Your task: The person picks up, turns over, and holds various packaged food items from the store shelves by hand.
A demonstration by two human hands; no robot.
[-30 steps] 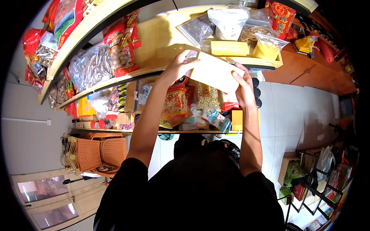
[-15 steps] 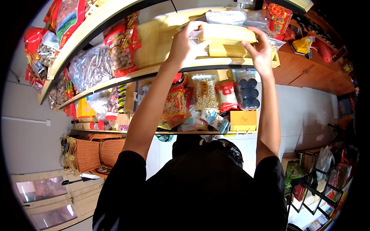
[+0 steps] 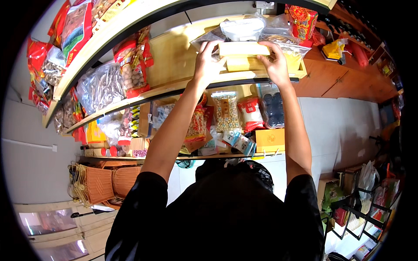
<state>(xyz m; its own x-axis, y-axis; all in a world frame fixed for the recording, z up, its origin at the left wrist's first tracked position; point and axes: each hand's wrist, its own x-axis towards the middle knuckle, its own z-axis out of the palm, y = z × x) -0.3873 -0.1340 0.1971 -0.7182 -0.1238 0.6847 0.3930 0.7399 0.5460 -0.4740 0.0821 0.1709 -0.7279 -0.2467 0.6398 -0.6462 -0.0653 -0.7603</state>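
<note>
Between my left hand (image 3: 208,64) and my right hand (image 3: 276,66) is a pale yellow box (image 3: 242,48), gripped at its two ends. It is over the upper wooden shelf (image 3: 172,54), near the front edge. Just below it in the picture sits a second yellow box-like piece (image 3: 246,64); whether the two touch I cannot tell. The fingers of both hands are bent around the ends, thumbs on the near side. Behind the box lie a clear bag with white contents (image 3: 243,28) and further clear plastic bags (image 3: 278,27).
A red packet (image 3: 302,21) stands at the shelf's right end, bags of dried goods (image 3: 102,78) at its left. The lower shelf holds a bag of mixed beans (image 3: 226,111), a red-and-white packet (image 3: 251,114), black-lidded jars (image 3: 273,108) and an orange box (image 3: 270,140). Wicker chairs (image 3: 99,177) stand left.
The view has shifted, so the shelves appear lower and further left. The held box looks smaller and shows less of its face, and has moved slightly left over the shelf with both hands.
</note>
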